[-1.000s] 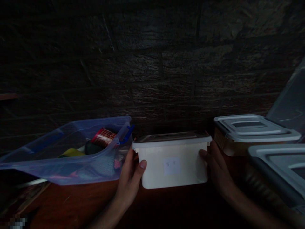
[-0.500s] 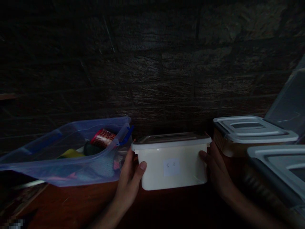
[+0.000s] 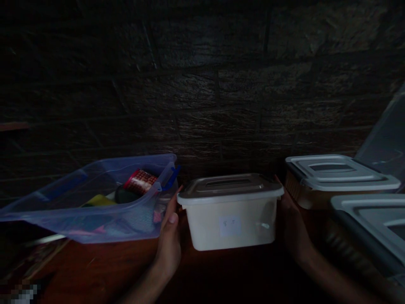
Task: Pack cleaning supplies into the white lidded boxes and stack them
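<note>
A white lidded plastic storage box [image 3: 205, 234] rests on the dark wooden surface in front of me, a small paper label [image 3: 230, 226] on its front. My left hand [image 3: 171, 236] is open at the box's left end, its thumb off the wall and its fingers reaching up along the side under the lid rim. At the opposite end, my right hand [image 3: 294, 228] is open too, dim in shadow, with fingers stretched along the side. Whether the fingertips touch the box I cannot tell.
A translucent bluish tub [image 3: 123, 226] on the left holds a red-patterned can [image 3: 141, 181], a yellow item [image 3: 99, 201] and cloth-like things. Two boxes with pale lids, one farther back [image 3: 341, 171] and one nearer [image 3: 363, 207], stand right. A dark brick wall [image 3: 202, 93] rises behind.
Both thumbs have come off the front of the white box, and the hands have loosened outward. More of the lid's top shows now, and the box appears slightly lower.
</note>
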A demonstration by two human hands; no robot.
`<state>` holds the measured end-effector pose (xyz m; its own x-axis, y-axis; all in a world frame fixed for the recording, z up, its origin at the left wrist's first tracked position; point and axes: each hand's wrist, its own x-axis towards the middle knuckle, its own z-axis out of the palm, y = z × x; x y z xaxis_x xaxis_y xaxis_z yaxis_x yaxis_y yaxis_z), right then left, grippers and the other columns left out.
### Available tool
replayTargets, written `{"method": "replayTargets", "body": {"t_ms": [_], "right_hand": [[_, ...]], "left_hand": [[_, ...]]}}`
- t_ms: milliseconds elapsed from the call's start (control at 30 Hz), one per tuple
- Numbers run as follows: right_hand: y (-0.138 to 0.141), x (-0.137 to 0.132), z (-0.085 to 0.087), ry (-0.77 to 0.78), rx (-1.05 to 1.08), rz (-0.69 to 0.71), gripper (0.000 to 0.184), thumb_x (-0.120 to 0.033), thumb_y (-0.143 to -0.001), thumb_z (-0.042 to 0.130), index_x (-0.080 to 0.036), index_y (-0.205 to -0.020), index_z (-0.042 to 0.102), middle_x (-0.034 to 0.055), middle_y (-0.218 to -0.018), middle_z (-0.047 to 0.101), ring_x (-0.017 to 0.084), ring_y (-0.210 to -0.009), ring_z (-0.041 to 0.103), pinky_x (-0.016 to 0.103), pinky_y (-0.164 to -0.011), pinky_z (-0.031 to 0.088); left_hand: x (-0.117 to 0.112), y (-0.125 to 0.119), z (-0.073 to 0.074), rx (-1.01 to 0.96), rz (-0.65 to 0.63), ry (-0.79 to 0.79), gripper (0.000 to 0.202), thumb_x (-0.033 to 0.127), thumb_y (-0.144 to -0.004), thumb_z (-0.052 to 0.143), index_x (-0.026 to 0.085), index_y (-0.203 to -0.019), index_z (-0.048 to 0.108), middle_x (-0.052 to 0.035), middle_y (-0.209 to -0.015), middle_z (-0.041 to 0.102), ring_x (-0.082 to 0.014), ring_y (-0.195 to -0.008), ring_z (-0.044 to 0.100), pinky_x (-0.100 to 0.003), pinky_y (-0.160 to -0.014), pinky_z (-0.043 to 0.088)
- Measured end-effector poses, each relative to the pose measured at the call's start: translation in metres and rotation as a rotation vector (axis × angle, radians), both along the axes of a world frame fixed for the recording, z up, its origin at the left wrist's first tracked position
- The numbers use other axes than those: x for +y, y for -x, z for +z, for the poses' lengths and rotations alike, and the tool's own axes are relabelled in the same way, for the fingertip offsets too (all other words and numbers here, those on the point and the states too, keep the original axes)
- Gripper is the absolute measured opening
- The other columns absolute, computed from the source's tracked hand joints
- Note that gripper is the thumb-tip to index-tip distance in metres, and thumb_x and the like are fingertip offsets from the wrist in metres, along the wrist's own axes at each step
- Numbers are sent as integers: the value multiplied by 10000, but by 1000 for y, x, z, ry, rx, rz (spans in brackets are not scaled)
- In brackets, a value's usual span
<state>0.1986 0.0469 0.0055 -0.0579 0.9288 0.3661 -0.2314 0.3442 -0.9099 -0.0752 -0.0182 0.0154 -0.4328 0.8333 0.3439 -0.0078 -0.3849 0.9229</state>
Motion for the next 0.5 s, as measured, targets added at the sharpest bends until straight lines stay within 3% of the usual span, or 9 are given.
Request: {"method": "replayTargets", "body": {"t_ms": [133, 267, 367, 500], "right_hand": [[0, -2, 3, 44, 79, 11, 623, -596, -1029, 356, -382, -1614, 351, 3, -1561, 538, 310, -1513, 393, 571, -1219, 351], [1, -5, 7, 58, 152, 7, 572, -555, -1012, 430, -414, -1566, 437, -11, -1521, 578, 301, -1511, 398, 570, -1262, 278], [2, -9, 12, 109, 231, 36, 567, -542, -1006, 451, -368, -1545, 486, 13, -1509, 591, 288, -1519, 387, 528, -1284, 238], [4, -12, 21, 146, 286, 90, 573, -533, -992, 479, -295, -1509, 544, 37, -1509, 594, 299, -1512, 397, 505, -1268, 270]], "left_hand": [[-1, -4, 11, -189, -51, -13, 598, 592, -974, 470, 242, -1453, 534, -95, -1426, 640, -288, -1361, 560, -478, -1146, 430], [0, -7, 21, -322, -6, -11, 479, 561, -955, 553, 227, -1286, 640, -75, -1292, 720, -284, -1286, 620, -440, -1095, 463], [1, -10, 28, -443, 2, 20, 433, 547, -912, 621, 193, -1148, 702, -74, -1169, 767, -296, -1224, 659, -418, -1041, 498], [-2, -13, 36, -557, -18, 130, 359, 458, -816, 744, 158, -1013, 741, -60, -1003, 798, -301, -1045, 730, -386, -908, 556]]}}
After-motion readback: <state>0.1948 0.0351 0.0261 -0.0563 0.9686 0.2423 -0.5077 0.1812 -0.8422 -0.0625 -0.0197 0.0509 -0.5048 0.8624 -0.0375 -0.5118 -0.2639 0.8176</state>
